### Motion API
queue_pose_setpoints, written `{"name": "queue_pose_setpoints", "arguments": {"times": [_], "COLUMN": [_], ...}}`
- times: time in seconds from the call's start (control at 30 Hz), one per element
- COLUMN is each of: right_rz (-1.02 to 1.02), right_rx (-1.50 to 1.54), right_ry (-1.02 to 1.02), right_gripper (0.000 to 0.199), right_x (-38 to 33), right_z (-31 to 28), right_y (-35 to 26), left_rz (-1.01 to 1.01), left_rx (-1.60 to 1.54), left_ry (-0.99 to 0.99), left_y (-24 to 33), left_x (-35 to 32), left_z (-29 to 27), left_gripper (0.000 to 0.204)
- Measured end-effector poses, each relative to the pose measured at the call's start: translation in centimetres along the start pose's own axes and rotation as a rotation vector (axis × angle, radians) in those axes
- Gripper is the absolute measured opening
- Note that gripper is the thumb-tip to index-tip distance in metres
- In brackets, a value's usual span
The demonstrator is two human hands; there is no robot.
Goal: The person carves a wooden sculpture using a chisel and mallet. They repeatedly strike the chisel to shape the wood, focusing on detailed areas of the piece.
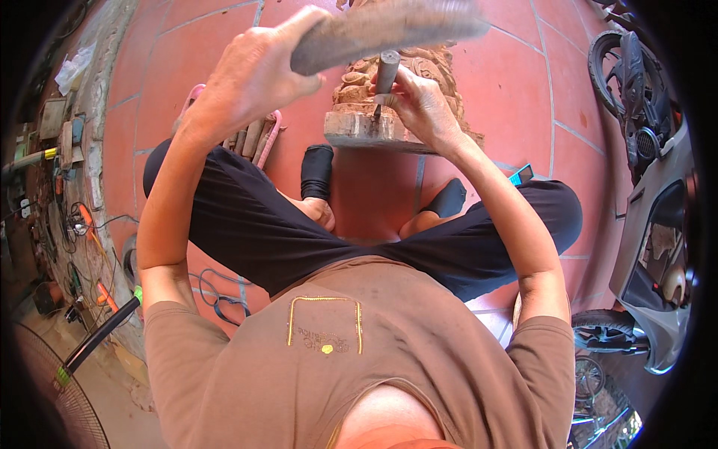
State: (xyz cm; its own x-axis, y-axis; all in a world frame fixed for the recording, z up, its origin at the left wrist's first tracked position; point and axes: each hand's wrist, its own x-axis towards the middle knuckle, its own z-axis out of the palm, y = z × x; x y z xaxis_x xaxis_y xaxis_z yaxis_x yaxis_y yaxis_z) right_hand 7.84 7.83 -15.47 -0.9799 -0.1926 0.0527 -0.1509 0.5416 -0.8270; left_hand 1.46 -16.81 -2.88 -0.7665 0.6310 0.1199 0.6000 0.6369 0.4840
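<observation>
Brown, deeply curled in relief, the carving lies on red tiles; the right hand pinches 1 chisel at its paler near edge, the left hand clasps a blurred club.

Pic v. bright, L/R edges dark & bent, raised block motion-blurred, floor w/ pale sheen.

Qty: 2 hands, 1 wd club, 1 chisel, 1 carving; plus 2 socks, 1 fan, 1 phone.
</observation>
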Motion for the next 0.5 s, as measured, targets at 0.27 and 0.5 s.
{"name": "queue_pose_setpoints", "arguments": {"times": [0.27,0.5], "right_rz": [0.012,0.02], "right_rx": [0.052,0.368], "right_ry": [-0.035,0.192], "right_gripper": [0.021,0.024], "right_x": [-0.3,0.4], "right_z": [0.5,0.6], "right_y": [-0.6,3.2], "left_rz": [0.093,-0.034], "left_rx": [0.105,0.287], "left_ry": [0.048,-0.039], "left_y": [-0.1,-2.0], "left_x": [-0.8,-0.5], "left_z": [0.4,0.6], "left_gripper": [0.061,0.06]}}
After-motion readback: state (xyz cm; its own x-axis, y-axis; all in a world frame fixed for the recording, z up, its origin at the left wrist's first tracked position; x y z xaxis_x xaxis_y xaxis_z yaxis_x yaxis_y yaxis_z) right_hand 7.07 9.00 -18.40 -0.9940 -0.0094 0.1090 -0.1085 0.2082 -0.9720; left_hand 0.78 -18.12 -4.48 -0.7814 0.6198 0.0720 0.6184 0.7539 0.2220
